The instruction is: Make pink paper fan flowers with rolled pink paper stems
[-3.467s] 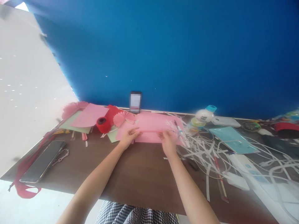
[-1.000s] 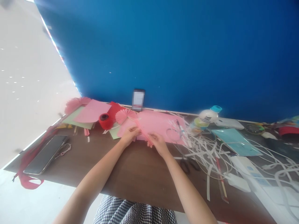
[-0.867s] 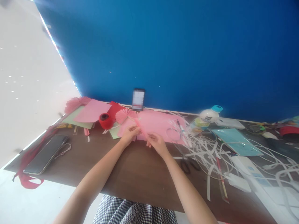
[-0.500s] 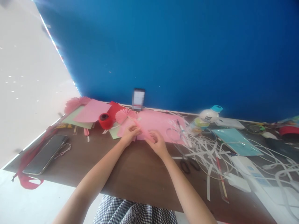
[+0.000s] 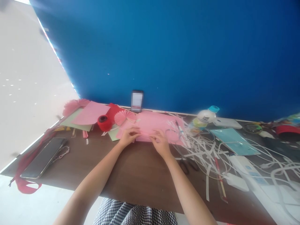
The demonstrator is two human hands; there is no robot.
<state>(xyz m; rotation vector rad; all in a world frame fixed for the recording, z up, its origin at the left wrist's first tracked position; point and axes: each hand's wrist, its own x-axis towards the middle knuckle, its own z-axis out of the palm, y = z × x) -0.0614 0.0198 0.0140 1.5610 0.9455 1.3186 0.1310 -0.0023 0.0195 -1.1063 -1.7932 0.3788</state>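
My left hand [image 5: 127,136] and my right hand [image 5: 160,142] are close together at the near edge of a pink paper sheet [image 5: 154,122] on the brown table [image 5: 131,170]. Both pinch a narrow folded pink strip [image 5: 145,134] held low between them, fingers curled on it. A small pink paper fan [image 5: 123,117] lies just beyond my left hand, beside a red ribbon roll [image 5: 104,122].
A phone [image 5: 137,101] leans upright on the blue wall. A dark phone [image 5: 43,157] lies at the left near red ribbon [image 5: 23,184]. Scissors [image 5: 187,164], white paper strips [image 5: 206,150], a bottle [image 5: 202,118], a teal sheet [image 5: 234,141] and a power strip [image 5: 252,170] crowd the right.
The pink strip, earlier held slanting up between my hands, now lies low and level near the sheet. My right hand moved in from the right toward my left.
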